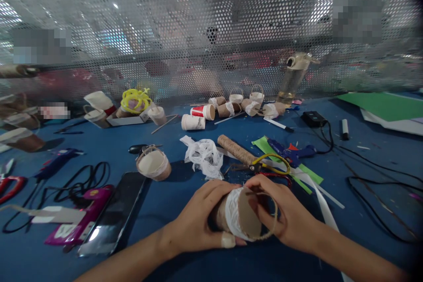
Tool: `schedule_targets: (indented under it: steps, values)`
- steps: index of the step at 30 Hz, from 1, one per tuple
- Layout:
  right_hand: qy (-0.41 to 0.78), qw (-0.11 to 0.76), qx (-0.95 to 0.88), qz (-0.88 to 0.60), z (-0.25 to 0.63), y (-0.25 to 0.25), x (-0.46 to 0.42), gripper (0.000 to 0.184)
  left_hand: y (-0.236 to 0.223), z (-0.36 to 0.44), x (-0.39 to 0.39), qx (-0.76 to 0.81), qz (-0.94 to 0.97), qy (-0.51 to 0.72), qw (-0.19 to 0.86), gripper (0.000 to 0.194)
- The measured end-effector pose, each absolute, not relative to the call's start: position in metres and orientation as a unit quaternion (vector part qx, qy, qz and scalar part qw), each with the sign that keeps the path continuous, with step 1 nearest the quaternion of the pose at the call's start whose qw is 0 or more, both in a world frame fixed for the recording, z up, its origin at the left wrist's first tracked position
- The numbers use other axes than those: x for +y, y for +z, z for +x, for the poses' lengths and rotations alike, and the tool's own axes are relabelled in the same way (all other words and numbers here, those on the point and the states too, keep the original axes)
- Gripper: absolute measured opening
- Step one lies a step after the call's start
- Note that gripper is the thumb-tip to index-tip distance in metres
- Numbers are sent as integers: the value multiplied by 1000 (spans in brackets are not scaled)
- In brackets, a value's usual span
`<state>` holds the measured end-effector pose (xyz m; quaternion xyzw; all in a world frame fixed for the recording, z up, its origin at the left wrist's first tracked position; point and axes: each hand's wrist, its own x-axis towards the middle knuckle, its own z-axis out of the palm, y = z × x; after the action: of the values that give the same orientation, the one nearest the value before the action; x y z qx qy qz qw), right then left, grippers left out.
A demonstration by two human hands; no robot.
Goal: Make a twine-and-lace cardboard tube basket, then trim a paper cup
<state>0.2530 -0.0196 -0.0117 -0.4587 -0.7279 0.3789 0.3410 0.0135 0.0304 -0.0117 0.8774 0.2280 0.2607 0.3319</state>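
A small brown paper-cup basket (pixel 236 212) with a white lace band and a twine handle lies on its side between my hands, its mouth turned to the right. My left hand (pixel 201 218) is wrapped round the cup's body, thumb below and fingers on top. My right hand (pixel 280 213) grips the rim by the handle, with some fingers inside the loop and the mouth. Just beyond lie a pile of white lace ribbon (pixel 205 156), a roll of twine (pixel 237 150) and yellow-handled scissors (pixel 272 163). Another lace-trimmed basket (pixel 153 164) stands to the left.
A phone (pixel 115 211) and a purple power strip (pixel 84 216) lie at left. A blue glue gun (pixel 292 152) with its cord is at right. Several small baskets and cups line the back, with a water bottle (pixel 293 77) before the perforated metal screen (pixel 205 22).
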Motion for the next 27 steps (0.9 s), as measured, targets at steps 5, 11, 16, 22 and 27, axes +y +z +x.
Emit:
schedule_targets:
  steps: [5, 11, 16, 22, 27]
  values:
    - [381, 344, -724, -462, 253, -10, -19, 14, -12, 14, 30, 229, 877, 258, 334, 80]
    - [349, 353, -727, -474, 252, -19, -17, 10, -10, 15, 30, 230, 879, 257, 328, 80]
    - [354, 374, -719, -467, 249, -18, -17, 9, -11, 14, 29, 232, 883, 255, 318, 80]
    - [329, 421, -719, -445, 248, -16, -21, 13, -13, 14, 28, 217, 893, 276, 283, 78]
    - [327, 419, -714, -457, 246, -14, -21, 13, -13, 14, 28, 210, 894, 283, 279, 78]
